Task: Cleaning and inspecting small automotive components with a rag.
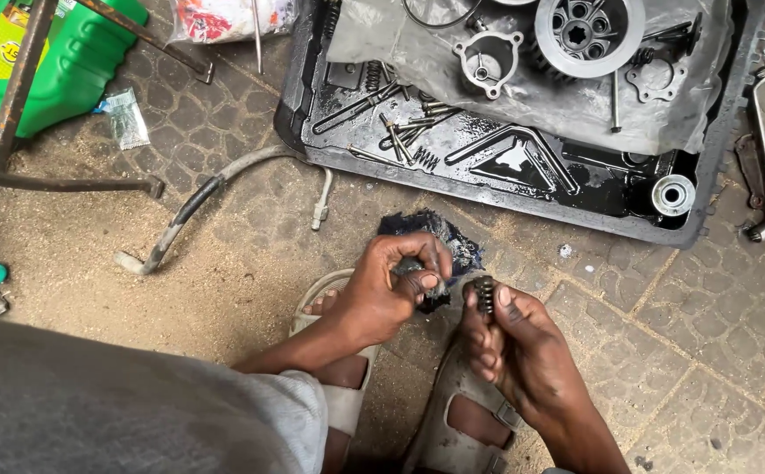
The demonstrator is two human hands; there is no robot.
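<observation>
Pinching a small dark spring (484, 294), the right hand (523, 351) sat at five o'clock; the left hand (382, 294) clamped a grimy part (411, 266). Oily fingers risked dropping either onto the sandy paving (225, 254).

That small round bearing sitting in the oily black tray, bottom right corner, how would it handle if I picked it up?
The bearing looks metal, so probably heavy for its size. It sits in the oil-wet tray, so likely slippery. Being round, it may roll if set on edge.
</observation>
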